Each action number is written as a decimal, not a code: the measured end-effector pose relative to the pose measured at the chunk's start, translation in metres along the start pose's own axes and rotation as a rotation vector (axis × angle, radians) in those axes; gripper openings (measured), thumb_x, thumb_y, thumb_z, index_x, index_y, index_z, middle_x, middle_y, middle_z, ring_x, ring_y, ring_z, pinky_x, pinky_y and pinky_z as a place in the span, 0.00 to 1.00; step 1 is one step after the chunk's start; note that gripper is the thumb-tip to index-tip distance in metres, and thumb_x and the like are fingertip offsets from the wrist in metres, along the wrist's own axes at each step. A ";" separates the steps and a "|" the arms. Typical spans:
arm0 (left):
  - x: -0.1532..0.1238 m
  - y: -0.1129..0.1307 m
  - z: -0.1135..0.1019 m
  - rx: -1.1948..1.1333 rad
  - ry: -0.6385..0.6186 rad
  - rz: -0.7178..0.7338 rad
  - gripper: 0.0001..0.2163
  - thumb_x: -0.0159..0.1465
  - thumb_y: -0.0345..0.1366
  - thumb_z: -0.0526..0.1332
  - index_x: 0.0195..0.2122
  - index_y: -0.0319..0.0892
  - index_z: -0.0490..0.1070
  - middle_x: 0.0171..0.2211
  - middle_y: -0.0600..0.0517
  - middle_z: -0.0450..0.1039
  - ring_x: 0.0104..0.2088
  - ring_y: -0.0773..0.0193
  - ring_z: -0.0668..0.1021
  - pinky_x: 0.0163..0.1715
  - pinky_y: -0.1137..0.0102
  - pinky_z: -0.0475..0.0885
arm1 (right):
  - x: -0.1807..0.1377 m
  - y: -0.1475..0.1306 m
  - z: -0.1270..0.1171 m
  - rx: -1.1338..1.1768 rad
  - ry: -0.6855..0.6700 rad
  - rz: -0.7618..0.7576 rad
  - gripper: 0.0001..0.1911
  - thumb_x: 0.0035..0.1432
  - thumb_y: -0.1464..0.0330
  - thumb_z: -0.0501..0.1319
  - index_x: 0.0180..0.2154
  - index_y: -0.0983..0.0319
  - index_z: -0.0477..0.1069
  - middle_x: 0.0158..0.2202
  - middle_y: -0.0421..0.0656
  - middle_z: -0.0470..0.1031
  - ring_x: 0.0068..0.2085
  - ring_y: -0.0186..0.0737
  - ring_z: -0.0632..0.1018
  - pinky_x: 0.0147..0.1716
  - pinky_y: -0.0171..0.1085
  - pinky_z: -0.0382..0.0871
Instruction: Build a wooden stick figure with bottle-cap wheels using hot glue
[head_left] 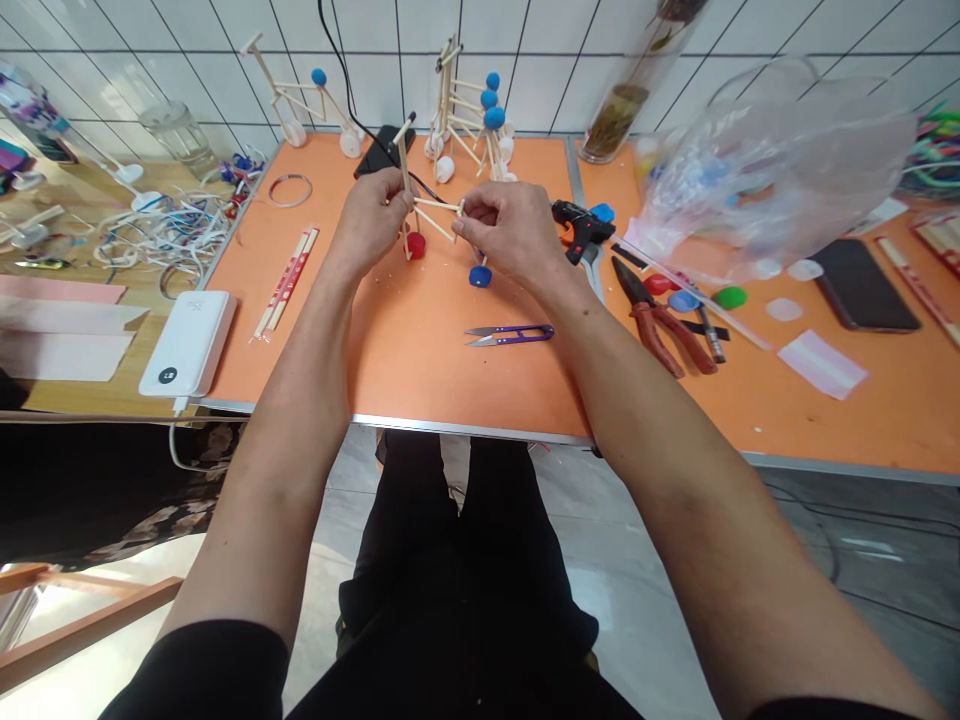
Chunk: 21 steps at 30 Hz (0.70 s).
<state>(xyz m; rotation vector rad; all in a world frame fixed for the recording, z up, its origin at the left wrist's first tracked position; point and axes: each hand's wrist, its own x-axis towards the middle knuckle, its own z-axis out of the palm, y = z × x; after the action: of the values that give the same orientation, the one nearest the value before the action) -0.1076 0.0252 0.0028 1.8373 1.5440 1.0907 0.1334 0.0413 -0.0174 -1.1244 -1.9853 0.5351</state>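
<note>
Between my hands stands a small bicycle-shaped model made of wooden sticks, with a red bottle cap and a blue bottle cap low on it like wheels. My left hand pinches the upright stick at its left end. At the right end, the fingertips of my right hand are closed on the stick frame; the hand hides part of that end. Purple-handled thread snips lie on the orange tabletop nearer to me.
Similar stick models with white wheels stand by the tiled wall. Right of my hands lie a glue gun, pliers, a phone and a plastic bag. Left are packaged chopsticks and a white power bank.
</note>
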 end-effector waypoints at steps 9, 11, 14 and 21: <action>0.006 -0.005 0.002 0.272 -0.028 0.045 0.24 0.72 0.69 0.54 0.51 0.62 0.81 0.38 0.55 0.87 0.51 0.51 0.81 0.53 0.47 0.74 | 0.003 0.005 0.004 0.037 0.050 -0.015 0.16 0.64 0.52 0.80 0.35 0.53 0.81 0.39 0.47 0.91 0.47 0.63 0.90 0.51 0.60 0.88; 0.007 -0.007 0.003 0.299 -0.025 0.047 0.26 0.74 0.70 0.52 0.51 0.60 0.81 0.36 0.55 0.85 0.51 0.52 0.79 0.54 0.48 0.73 | 0.002 0.003 0.003 0.037 0.046 -0.012 0.17 0.64 0.51 0.80 0.35 0.53 0.81 0.39 0.48 0.90 0.47 0.63 0.90 0.51 0.60 0.88; 0.009 -0.007 0.005 0.303 -0.012 0.033 0.25 0.77 0.69 0.53 0.50 0.58 0.81 0.32 0.55 0.81 0.51 0.54 0.77 0.55 0.50 0.72 | 0.002 0.001 0.002 0.034 0.030 -0.014 0.16 0.65 0.52 0.80 0.35 0.52 0.80 0.39 0.49 0.90 0.49 0.64 0.90 0.52 0.60 0.88; 0.012 -0.009 0.007 0.295 0.006 0.021 0.16 0.79 0.58 0.58 0.45 0.56 0.79 0.31 0.56 0.80 0.49 0.55 0.76 0.56 0.50 0.71 | 0.003 0.005 0.003 0.025 0.032 -0.028 0.14 0.67 0.56 0.78 0.35 0.53 0.79 0.39 0.47 0.90 0.47 0.61 0.90 0.51 0.58 0.86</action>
<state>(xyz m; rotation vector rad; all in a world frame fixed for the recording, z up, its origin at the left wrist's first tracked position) -0.1061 0.0400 -0.0053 2.0461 1.7700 0.9159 0.1329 0.0468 -0.0217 -1.0814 -1.9588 0.5232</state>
